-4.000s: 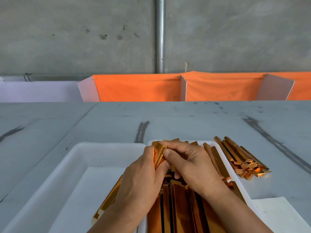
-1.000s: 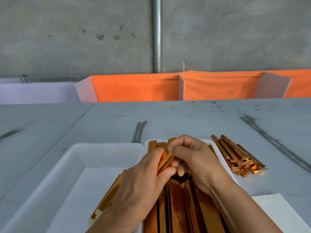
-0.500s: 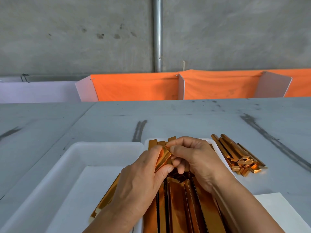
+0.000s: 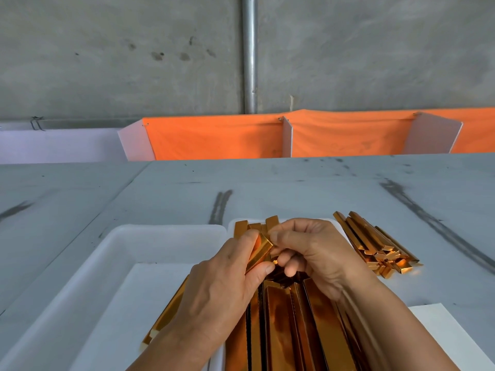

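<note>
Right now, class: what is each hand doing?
Left hand: pinching the gold foil strip.
Right hand: pinching the same strip's far end.

Glossy gold foil card strip (image 4: pixel 259 252), matt white plastic tray (image 4: pixel 112 253), orange cloth (image 4: pixel 214 137)

No readable text, label or number anywhere — nothing legible.

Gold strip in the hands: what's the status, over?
Left hand and right hand both pinching the gold strip. Strip up over the white tray of loose strips. Folded pile lies apart at the right. Nothing blocking.
</note>
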